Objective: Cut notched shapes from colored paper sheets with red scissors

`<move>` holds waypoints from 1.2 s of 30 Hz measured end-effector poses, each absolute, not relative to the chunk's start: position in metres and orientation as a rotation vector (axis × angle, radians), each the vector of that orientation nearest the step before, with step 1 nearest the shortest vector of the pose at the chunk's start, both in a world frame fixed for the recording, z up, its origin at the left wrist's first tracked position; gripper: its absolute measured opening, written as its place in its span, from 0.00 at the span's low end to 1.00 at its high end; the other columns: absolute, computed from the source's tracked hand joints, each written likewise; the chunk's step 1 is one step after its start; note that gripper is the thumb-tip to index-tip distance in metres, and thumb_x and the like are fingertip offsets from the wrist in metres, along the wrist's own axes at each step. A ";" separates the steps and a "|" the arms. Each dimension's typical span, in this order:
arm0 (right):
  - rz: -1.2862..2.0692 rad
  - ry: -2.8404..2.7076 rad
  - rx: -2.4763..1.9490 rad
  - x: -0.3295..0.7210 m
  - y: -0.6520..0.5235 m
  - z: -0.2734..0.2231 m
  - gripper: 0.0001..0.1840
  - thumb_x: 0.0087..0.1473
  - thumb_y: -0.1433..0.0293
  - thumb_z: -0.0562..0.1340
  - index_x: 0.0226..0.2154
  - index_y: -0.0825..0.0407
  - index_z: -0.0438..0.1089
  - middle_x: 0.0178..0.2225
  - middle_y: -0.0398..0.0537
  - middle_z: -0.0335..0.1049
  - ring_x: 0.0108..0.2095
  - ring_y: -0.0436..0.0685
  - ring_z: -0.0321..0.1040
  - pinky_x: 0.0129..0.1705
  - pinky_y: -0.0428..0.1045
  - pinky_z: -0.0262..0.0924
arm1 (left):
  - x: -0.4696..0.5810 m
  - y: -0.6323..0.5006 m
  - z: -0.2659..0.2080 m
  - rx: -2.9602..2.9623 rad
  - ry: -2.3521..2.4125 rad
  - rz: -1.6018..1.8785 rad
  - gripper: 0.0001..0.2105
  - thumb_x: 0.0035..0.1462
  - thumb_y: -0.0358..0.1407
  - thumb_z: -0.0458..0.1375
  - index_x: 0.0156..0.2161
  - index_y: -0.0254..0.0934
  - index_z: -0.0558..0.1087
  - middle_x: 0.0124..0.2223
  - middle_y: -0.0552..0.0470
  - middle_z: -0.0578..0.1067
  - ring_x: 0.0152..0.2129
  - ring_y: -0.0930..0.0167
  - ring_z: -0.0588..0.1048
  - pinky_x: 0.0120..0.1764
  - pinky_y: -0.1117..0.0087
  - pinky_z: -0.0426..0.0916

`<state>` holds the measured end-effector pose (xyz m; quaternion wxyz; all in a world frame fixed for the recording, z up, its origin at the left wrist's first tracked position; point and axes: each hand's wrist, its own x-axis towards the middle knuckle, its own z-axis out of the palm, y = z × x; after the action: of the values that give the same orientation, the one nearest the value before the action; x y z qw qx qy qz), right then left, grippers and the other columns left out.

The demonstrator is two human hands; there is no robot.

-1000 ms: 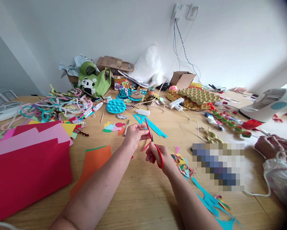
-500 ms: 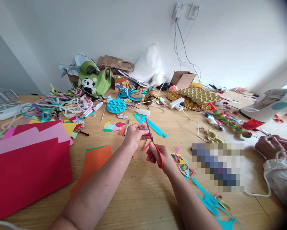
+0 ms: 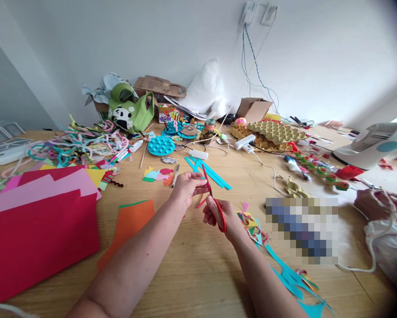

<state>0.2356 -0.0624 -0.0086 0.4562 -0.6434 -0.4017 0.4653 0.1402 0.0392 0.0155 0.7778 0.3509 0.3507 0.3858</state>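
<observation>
The red paper strip (image 3: 204,173) stood in the air above the wooden table (image 3: 192,278), ahead of the person; its long axis ran away from the body, the far tip leaning slightly left; the red-handled scissors (image 3: 222,217) pointed the same way, forward and a little left, their blades meeting the strip's near part, with another bit of red paper hanging just below.

The left hand (image 3: 186,189) pinched the strip between thumb and fingers, its forearm reaching diagonally in from the lower left; the right hand (image 3: 225,217) grasped the scissors by the handles, thumb uppermost, its forearm coming from the lower right; the left fingers hid part of the strip.

Beyond the hands lay blue paper strips (image 3: 217,177) and a white tube (image 3: 198,154); paper cutouts (image 3: 157,175) and a pen (image 3: 175,176) lay to the left; orange paper (image 3: 134,225) lay partly behind the left forearm, a large red sheet (image 3: 42,251) farther left; colourful paper scraps (image 3: 251,221) sat just beside the right forearm; a co-worker's hands (image 3: 371,204) showed at the far right, their grip unclear.
</observation>
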 end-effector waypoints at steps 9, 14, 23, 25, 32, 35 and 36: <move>1.149 -0.998 -1.594 0.237 -0.061 -0.012 0.26 0.46 0.47 0.59 0.20 0.55 0.67 0.14 0.46 0.68 0.14 0.47 0.60 0.17 0.42 0.52 | 0.142 0.039 0.013 0.767 0.761 0.855 0.10 0.41 0.19 0.61 0.30 0.30 0.69 0.23 0.50 0.74 0.20 0.72 0.75 0.28 0.69 0.72; 1.143 -1.002 -1.584 0.237 -0.061 -0.012 0.27 0.47 0.47 0.58 0.20 0.56 0.67 0.14 0.47 0.68 0.14 0.47 0.60 0.17 0.42 0.52 | 0.142 0.038 0.014 0.763 0.764 0.856 0.09 0.42 0.18 0.60 0.30 0.30 0.69 0.23 0.50 0.74 0.20 0.73 0.75 0.28 0.70 0.72; 1.132 -0.991 -1.567 0.234 -0.062 -0.010 0.27 0.46 0.47 0.58 0.20 0.56 0.67 0.14 0.47 0.68 0.14 0.47 0.60 0.18 0.43 0.54 | 0.143 0.036 0.014 0.787 0.768 0.901 0.09 0.42 0.18 0.60 0.30 0.30 0.68 0.24 0.50 0.74 0.20 0.72 0.75 0.28 0.68 0.72; 1.129 -0.991 -1.571 0.234 -0.061 -0.010 0.28 0.46 0.47 0.58 0.20 0.56 0.67 0.14 0.47 0.68 0.14 0.47 0.60 0.18 0.43 0.54 | 0.143 0.036 0.015 0.797 0.769 0.916 0.09 0.42 0.18 0.60 0.30 0.30 0.68 0.24 0.51 0.74 0.20 0.72 0.75 0.28 0.68 0.72; 1.144 -0.981 -1.581 0.234 -0.061 -0.008 0.27 0.46 0.47 0.59 0.20 0.56 0.67 0.14 0.48 0.68 0.14 0.46 0.60 0.17 0.42 0.53 | 0.145 0.034 0.018 0.824 0.790 0.931 0.09 0.44 0.18 0.58 0.30 0.29 0.67 0.22 0.52 0.73 0.18 0.74 0.73 0.26 0.70 0.72; 1.143 -0.974 -1.586 0.233 -0.061 -0.007 0.28 0.46 0.47 0.59 0.19 0.56 0.67 0.14 0.47 0.68 0.13 0.46 0.59 0.17 0.42 0.52 | 0.144 0.035 0.019 0.823 0.794 0.932 0.09 0.44 0.18 0.58 0.30 0.29 0.67 0.22 0.52 0.73 0.18 0.73 0.73 0.25 0.70 0.72; 1.143 -0.972 -1.584 0.233 -0.061 -0.007 0.28 0.46 0.47 0.59 0.19 0.56 0.67 0.14 0.47 0.67 0.13 0.46 0.59 0.17 0.42 0.52 | 0.144 0.035 0.019 0.820 0.795 0.934 0.09 0.44 0.18 0.58 0.31 0.29 0.67 0.23 0.52 0.73 0.18 0.74 0.73 0.25 0.70 0.72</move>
<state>0.2329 -0.0612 -0.0067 0.4615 -0.6440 -0.3953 0.4647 0.1445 0.0346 0.0187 0.7399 0.3740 0.3626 0.4257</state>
